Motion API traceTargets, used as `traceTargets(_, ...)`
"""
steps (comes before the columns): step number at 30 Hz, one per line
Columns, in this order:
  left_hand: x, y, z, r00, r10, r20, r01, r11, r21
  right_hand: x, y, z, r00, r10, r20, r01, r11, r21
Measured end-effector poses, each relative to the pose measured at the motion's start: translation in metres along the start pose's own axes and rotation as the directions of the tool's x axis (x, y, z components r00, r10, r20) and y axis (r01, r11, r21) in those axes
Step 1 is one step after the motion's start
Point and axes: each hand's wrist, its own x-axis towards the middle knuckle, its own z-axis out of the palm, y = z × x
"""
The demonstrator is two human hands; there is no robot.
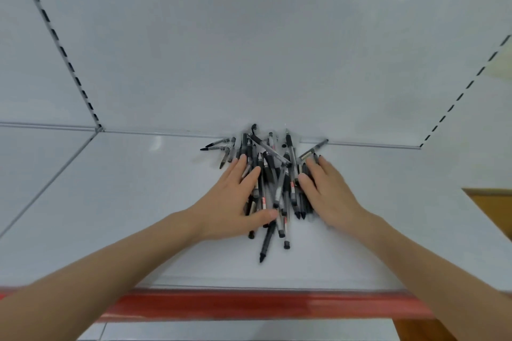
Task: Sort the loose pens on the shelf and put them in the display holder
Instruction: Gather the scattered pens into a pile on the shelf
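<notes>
A heap of pens (274,185), mostly black and grey with clear barrels, lies just right of the frame's centre on the white shelf (138,202). Its far end is pushed up against the back panel (249,50). The pens cross one another at many angles. One dark pen (266,243) pokes out at the bottom of the heap, and a few pens fan out at its upper left.

The left hand (235,196) lies flat on the heap's left side, with its fingers straight and its thumb stretched across the lower pens, grasping nothing. The right hand (329,194) rests against the heap's right side, its fingers likewise extended and not closed round any pen.

A red strip (249,304) runs along the shelf's front edge at the bottom of the frame. Slotted rails climb the upper left (55,36) and the right (465,88). A wooden surface (493,202) shows at the right edge.
</notes>
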Motion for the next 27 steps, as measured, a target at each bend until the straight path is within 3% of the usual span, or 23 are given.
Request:
traceTargets(5, -0.001, 0.008, 0.008, 0.996, -0.05, -0.072, 0.042, 0.993, -0.114, -0.005, -0.006, -0.009, 0.996, 0.094, -0.003, -0.092, 0.979, 0.183)
traceTargets(8, 0.006, 0.014, 0.013, 0.994, -0.067, -0.085, 0.063, 0.997, -0.045, 0.004, -0.013, 0.001, 0.996, 0.064, -0.058, -0.049, 0.97, 0.239)
traceTargets(12, 0.02, 0.019, 0.014, 0.991, -0.068, -0.114, 0.057, 0.994, -0.095, 0.02, -0.03, 0.013, 0.998, 0.024, -0.06, -0.005, 0.954, 0.3)
traceTargets(16, 0.015, 0.005, 0.004, 0.975, -0.053, -0.216, 0.023, 0.99, -0.138, 0.026, -0.027, 0.012, 0.991, 0.02, -0.134, 0.021, 0.953, 0.301)
traceTargets(19, 0.021, -0.011, -0.008, 0.947, -0.083, -0.311, 0.066, 0.996, -0.063, 0.034, -0.016, 0.01, 0.979, 0.122, -0.162, -0.074, 0.959, 0.275)
traceTargets(22, 0.036, -0.026, -0.015, 0.944, -0.138, -0.3, 0.144, 0.99, -0.002, 0.047, -0.012, 0.012, 0.979, 0.184, -0.088, -0.162, 0.964, 0.209)
traceTargets(27, 0.056, -0.036, -0.024, 0.936, -0.242, -0.255, 0.264, 0.963, 0.058, 0.055, -0.012, 0.014, 0.983, 0.167, -0.076, -0.154, 0.976, 0.154)
